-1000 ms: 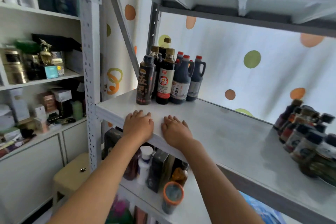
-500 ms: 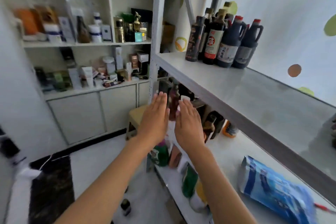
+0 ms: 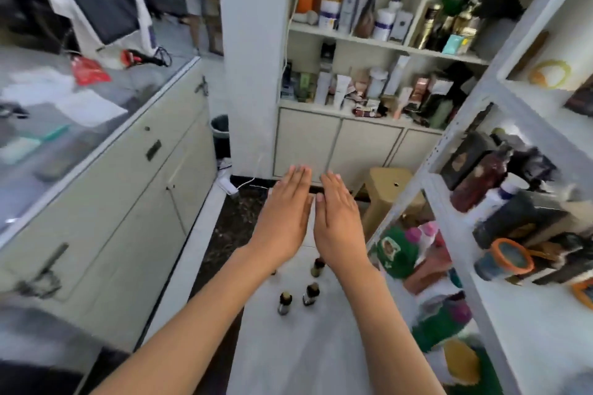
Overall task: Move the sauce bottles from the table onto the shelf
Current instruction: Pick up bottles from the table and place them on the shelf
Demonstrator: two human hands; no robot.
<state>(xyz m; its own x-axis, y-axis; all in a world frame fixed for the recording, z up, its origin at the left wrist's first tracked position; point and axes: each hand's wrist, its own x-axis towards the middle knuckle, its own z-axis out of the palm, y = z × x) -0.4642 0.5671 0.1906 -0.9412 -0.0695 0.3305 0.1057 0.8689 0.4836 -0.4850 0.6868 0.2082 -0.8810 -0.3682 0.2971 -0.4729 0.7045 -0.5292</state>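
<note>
My left hand (image 3: 284, 212) and my right hand (image 3: 337, 218) are held out side by side in mid-air, palms down, fingers straight, holding nothing. Below them several small dark sauce bottles with brown caps stand on a low white surface (image 3: 298, 356): one (image 3: 284, 302) at the front left, one (image 3: 310, 293) beside it, one (image 3: 317, 267) partly under my right wrist. The white metal shelf unit (image 3: 449, 221) rises at the right; its upper board with the tall dark bottles is out of view.
A glass-topped counter with cream cabinet doors (image 3: 106, 189) runs along the left. A white pillar (image 3: 253, 51) and a stocked wall cabinet (image 3: 369, 138) stand ahead, with a beige stool (image 3: 385, 192) at the foot. Packed goods fill the lower shelves at the right.
My hands have left the shelf board and dropped away from it. My view has swung left and down, so the tall bottles on the shelf are gone from sight and the small bottles below appear.
</note>
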